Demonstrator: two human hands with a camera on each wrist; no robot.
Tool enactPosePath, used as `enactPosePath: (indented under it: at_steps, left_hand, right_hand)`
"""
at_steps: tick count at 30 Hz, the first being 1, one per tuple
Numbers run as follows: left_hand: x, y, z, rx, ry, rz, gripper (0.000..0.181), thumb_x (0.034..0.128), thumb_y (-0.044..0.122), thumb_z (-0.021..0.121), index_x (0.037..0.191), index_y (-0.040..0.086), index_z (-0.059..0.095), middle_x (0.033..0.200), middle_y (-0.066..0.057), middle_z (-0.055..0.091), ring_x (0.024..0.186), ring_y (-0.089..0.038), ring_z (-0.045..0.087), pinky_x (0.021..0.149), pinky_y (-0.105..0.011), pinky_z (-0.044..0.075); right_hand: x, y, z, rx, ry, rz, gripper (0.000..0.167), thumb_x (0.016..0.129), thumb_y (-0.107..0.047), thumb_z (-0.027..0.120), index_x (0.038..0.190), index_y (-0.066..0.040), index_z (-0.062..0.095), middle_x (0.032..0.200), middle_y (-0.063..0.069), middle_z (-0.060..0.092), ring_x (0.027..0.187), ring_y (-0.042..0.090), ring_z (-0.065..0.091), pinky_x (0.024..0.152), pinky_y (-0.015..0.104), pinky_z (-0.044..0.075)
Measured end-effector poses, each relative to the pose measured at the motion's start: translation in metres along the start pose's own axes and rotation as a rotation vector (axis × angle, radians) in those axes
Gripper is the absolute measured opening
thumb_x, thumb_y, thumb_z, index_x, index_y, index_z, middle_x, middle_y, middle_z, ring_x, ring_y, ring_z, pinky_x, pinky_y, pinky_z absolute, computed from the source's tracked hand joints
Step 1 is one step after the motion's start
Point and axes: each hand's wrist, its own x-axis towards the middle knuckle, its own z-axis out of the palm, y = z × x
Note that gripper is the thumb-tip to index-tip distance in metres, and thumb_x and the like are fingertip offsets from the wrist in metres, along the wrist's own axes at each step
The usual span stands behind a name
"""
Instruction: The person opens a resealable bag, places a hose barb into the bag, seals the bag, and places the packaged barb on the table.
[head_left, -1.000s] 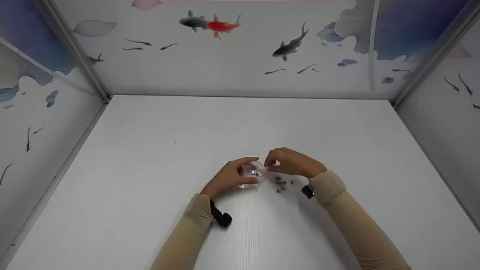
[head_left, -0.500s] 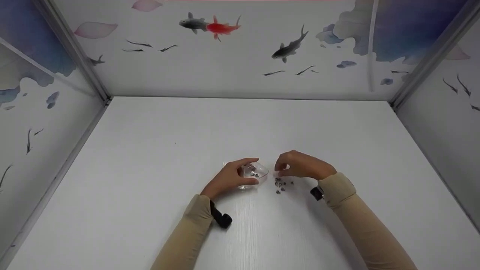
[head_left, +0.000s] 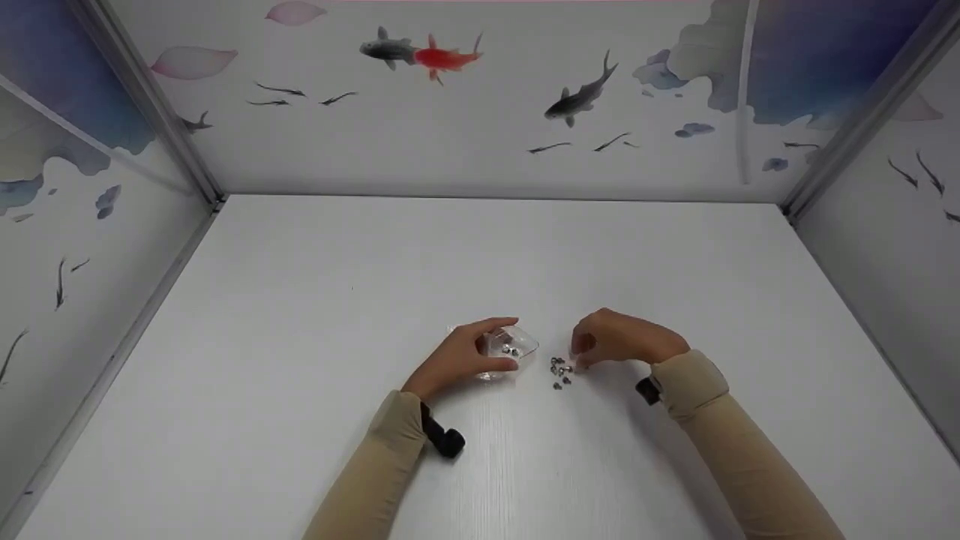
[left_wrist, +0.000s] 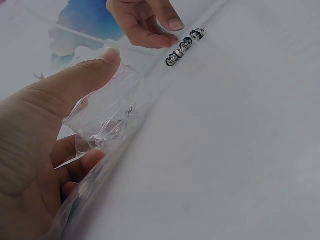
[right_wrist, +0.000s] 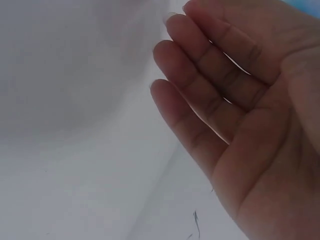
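My left hand [head_left: 457, 356] [left_wrist: 35, 130] curls around a clear plastic bag [head_left: 525, 345] [left_wrist: 110, 105], with thumb and forefinger spread along its sides and the bag's mouth facing right. A few small shiny metal pieces [head_left: 510, 350] [left_wrist: 125, 117] lie inside. Just right of the bag, several similar metal pieces [head_left: 559, 371] [left_wrist: 185, 45] sit in a loose group on the table. Beside that group, on its right, is my right hand [head_left: 626, 337] [left_wrist: 145, 20] [right_wrist: 235, 110], fingers bent loosely and pointing down; nothing shows between thumb and fingers.
The white table [head_left: 480, 255] has a back wall [head_left: 465, 150] and side walls printed with fish and petals. Grey metal posts stand at both back corners. A dark wrist device is on each forearm.
My right hand has moved from the bag's mouth rightward and slightly toward me, to the right side of the loose pieces. It now covers the lone piece there. My left hand stays around the bag.
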Motion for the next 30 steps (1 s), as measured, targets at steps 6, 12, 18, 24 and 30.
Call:
enactPosePath:
  at_steps: [6,12,18,24,30]
  left_hand:
    - [-0.0003,-0.0007,0.0003,0.006,0.002,0.001,0.068,0.078,0.044,0.078,0.14,0.03,0.051,0.074,0.007,0.044,0.073,-0.01,0.04,0.07,-0.026,0.035]
    - [-0.0001,-0.0003,0.0004,0.001,0.004,-0.005,0.069,0.0772,0.045,0.078,0.139,0.03,0.051,0.095,0.007,0.057,0.082,-0.011,0.042,0.077,-0.028,0.037]
    - [0.0005,-0.0002,0.0008,0.002,0.003,-0.001,0.069,0.0775,0.045,0.078,0.14,0.029,0.051,0.127,0.008,0.059,0.094,-0.013,0.044,0.087,-0.031,0.038]
    - [0.0012,-0.0017,0.0013,0.0,0.003,-0.01,0.07,0.0769,0.045,0.078,0.139,0.03,0.051,0.129,0.01,0.057,0.097,-0.012,0.045,0.091,-0.031,0.038]
    - [0.0006,-0.0005,0.0008,-0.001,-0.007,-0.021,0.069,0.0779,0.045,0.078,0.14,0.032,0.051,0.105,0.004,0.06,0.082,-0.013,0.043,0.077,-0.03,0.037]
  right_hand:
    - [-0.004,0.0048,0.0022,-0.021,-0.015,0.03,0.011,0.081,-0.017,0.077,0.091,-0.016,0.072,0.088,-0.007,0.066,0.08,0.01,0.057,0.075,0.03,0.049]
    - [-0.0056,0.0062,0.0036,-0.02,-0.029,0.053,0.01,0.081,-0.015,0.077,0.088,-0.018,0.07,0.086,-0.007,0.065,0.079,0.011,0.056,0.075,0.032,0.048]
    - [-0.0051,0.0066,0.0051,-0.006,-0.027,0.069,0.009,0.081,-0.012,0.076,0.086,-0.017,0.071,0.086,-0.006,0.065,0.077,0.012,0.055,0.072,0.031,0.048]
    - [-0.0051,0.006,0.0043,-0.019,-0.021,0.066,0.007,0.082,-0.011,0.075,0.086,-0.016,0.071,0.086,-0.005,0.065,0.076,0.012,0.054,0.072,0.031,0.047]
    - [-0.0049,0.0063,0.0039,-0.038,-0.018,0.07,0.006,0.084,-0.012,0.072,0.089,-0.017,0.073,0.091,-0.004,0.066,0.08,0.012,0.055,0.076,0.033,0.048]
